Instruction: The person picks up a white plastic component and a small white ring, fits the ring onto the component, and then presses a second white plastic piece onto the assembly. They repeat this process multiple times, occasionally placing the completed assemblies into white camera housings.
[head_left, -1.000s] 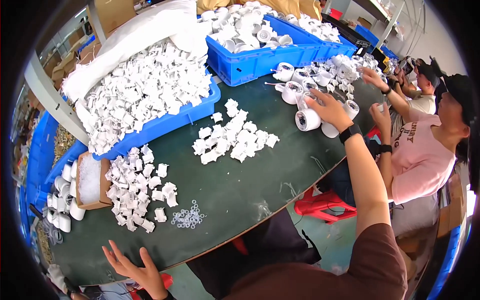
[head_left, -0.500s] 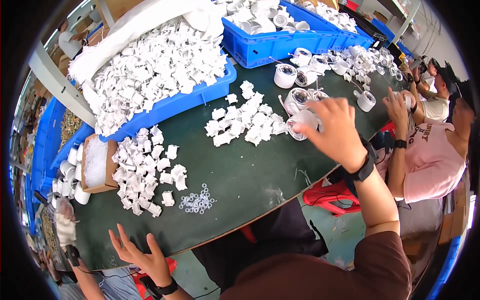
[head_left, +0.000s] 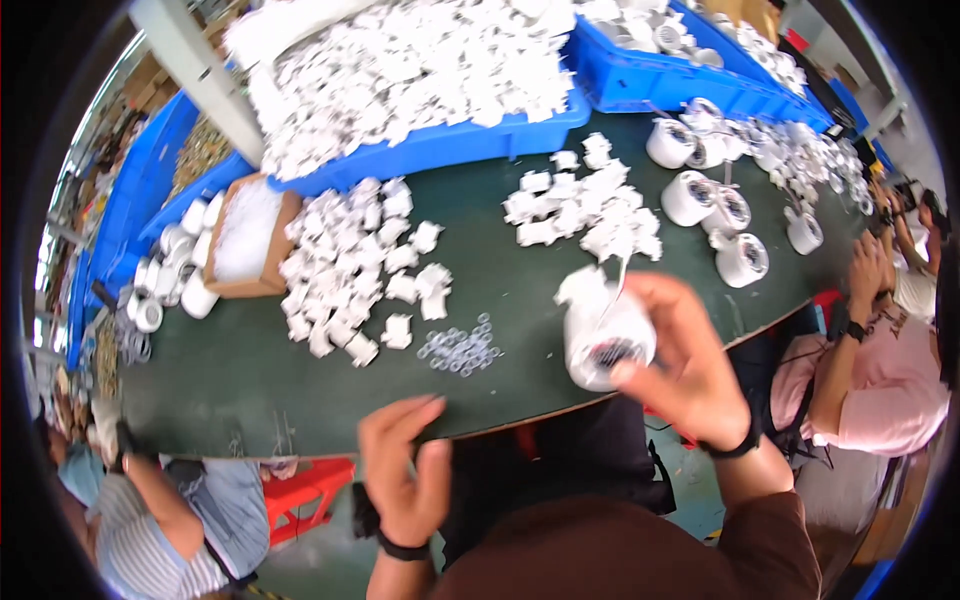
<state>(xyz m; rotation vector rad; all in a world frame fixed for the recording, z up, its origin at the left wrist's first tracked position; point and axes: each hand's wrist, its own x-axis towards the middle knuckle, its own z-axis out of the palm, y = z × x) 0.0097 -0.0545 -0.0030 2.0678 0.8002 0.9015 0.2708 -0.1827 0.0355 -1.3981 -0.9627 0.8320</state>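
A white round lamp-like housing (head_left: 600, 325) with a thin white wire and a dark inner face hangs over the table's near edge. My right hand (head_left: 690, 365) grips it from the right, thumb at its lower rim. My left hand (head_left: 405, 470) is empty at the near edge, fingers stretched and thumb apart. Just beyond it lies a cluster of small clear rings (head_left: 460, 348). White plastic clips are heaped left of centre (head_left: 345, 265) and behind the held housing (head_left: 590, 205). More round housings (head_left: 742, 260) stand farther right.
A blue crate (head_left: 430, 140) overflowing with white clips lines the back of the green table (head_left: 470, 265). Another blue crate (head_left: 640, 80) holds white parts. A cardboard box (head_left: 285, 215) of clear bits sits left. Co-workers sit at the right (head_left: 885, 385) and left (head_left: 170, 530).
My right hand has come back toward me from the group of housings, bringing one with it. My left hand has moved right, toward the middle. The view has shifted too.
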